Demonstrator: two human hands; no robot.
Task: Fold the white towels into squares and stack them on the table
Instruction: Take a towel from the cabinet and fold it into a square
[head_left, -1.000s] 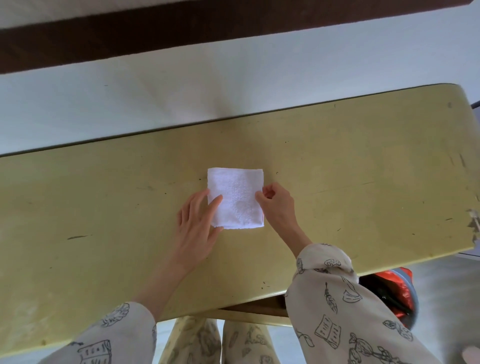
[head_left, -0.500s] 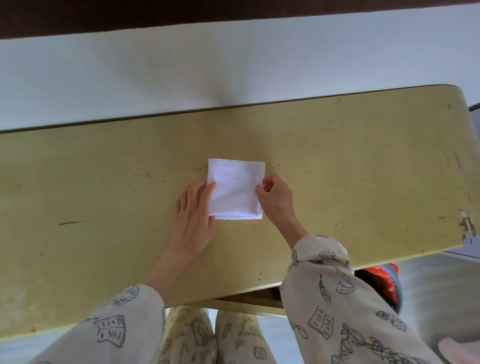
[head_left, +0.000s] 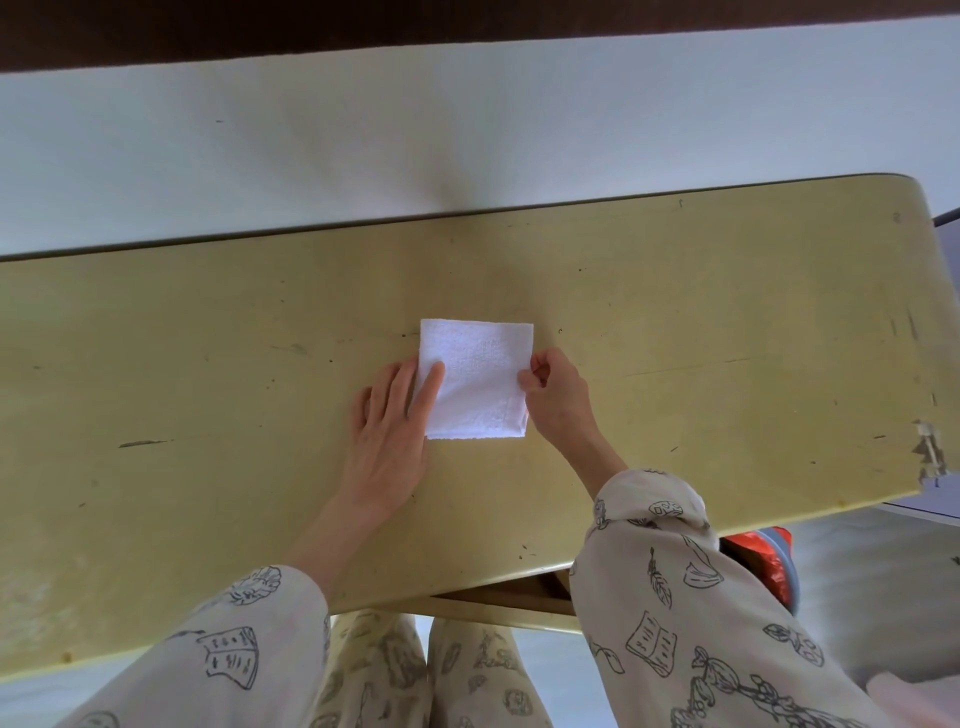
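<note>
The white towel (head_left: 475, 382) lies folded into a near square on the yellow surface (head_left: 208, 374), about midway along its length and between its far and near edges. Its sides run close to parallel with those edges, turned only slightly; it is a touch taller than wide, so its long axis runs from the near edge toward the far one.

My left hand (head_left: 387, 431) lies flat, fingers straight, beside the towel's left side, with the forefinger resting on the cloth near its left edge; that grip is released, only pressing. My right hand (head_left: 553, 392) has its fingers curled, thumb and fingertips pinching the towel's right edge, so that grip is grasping the towel. Both patterned sleeves (head_left: 670, 613) reach in over the near edge.

Below the near edge toward the right corner, something red and blue (head_left: 769, 558) shows partly; I cannot tell what it is or what it holds.

Compared with a second ago, the towel sits in much the same place on the surface, my left forefinger has slid further onto the cloth, and my right hand keeps its pinch on the right edge.
</note>
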